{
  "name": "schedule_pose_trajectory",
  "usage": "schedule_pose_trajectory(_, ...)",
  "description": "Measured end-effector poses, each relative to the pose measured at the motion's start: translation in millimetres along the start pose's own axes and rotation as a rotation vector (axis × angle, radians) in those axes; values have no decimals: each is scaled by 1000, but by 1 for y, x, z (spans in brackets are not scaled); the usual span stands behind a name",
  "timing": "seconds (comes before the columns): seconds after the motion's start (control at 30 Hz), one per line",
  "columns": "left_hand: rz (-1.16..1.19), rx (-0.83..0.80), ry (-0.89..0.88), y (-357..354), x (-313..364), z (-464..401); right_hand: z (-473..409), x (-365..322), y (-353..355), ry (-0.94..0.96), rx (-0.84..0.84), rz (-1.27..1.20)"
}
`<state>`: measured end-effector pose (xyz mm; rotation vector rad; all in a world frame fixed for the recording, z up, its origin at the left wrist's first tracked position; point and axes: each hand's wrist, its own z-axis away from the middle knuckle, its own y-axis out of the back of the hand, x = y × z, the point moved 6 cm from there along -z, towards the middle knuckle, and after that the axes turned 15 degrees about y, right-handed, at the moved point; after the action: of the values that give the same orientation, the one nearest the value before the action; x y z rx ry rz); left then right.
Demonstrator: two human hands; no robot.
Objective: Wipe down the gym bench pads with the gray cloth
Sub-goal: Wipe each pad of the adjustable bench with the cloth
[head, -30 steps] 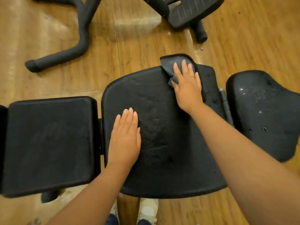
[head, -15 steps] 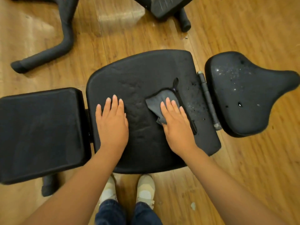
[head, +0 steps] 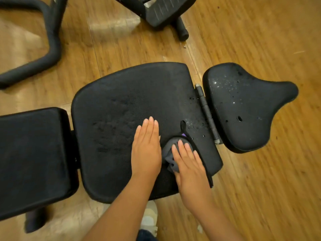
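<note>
The black middle bench pad (head: pixel 121 108) lies across the centre of the head view. My right hand (head: pixel 188 160) presses the gray cloth (head: pixel 169 150) flat onto the pad's near right part, fingers extended over it. My left hand (head: pixel 146 145) rests flat on the pad just left of the cloth, holding nothing. A square black pad (head: pixel 33 157) sits at the left. A saddle-shaped black pad (head: pixel 243 108) at the right carries white specks and droplets. More droplets dot the middle pad near its right edge.
A metal hinge bar (head: pixel 206 112) runs between the middle and right pads. A curved black foam-covered frame tube (head: pixel 52 37) lies on the wood floor at upper left, and another black piece of equipment (head: pixel 161 9) stands at the top. My shoes (head: pixel 149 218) show below the bench.
My right hand has dragged the cloth from the pad's far edge toward the near edge. My left hand has shifted right, close beside the cloth. The camera view has moved too.
</note>
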<state>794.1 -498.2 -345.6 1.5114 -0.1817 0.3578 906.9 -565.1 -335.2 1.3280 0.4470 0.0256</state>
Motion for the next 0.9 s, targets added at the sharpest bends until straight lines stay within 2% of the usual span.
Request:
schedule_pose_trajectory(0.3, 35, -14, 20, -4, 0, -1, -163, 35, 31, -67, 126, 7)
schedule_pose_trajectory(0.53, 33, -31, 25, -3, 1, -1, -252, 48, 55, -42, 106, -16)
schedule_pose_trajectory(0.73, 23, -31, 20, -2, 2, 0, -239, 46, 56, 38, 84, -58)
schedule_pose_trajectory(0.9, -12, -47, 29, 0, 2, -1, -142, 35, 38, 100, 95, -51)
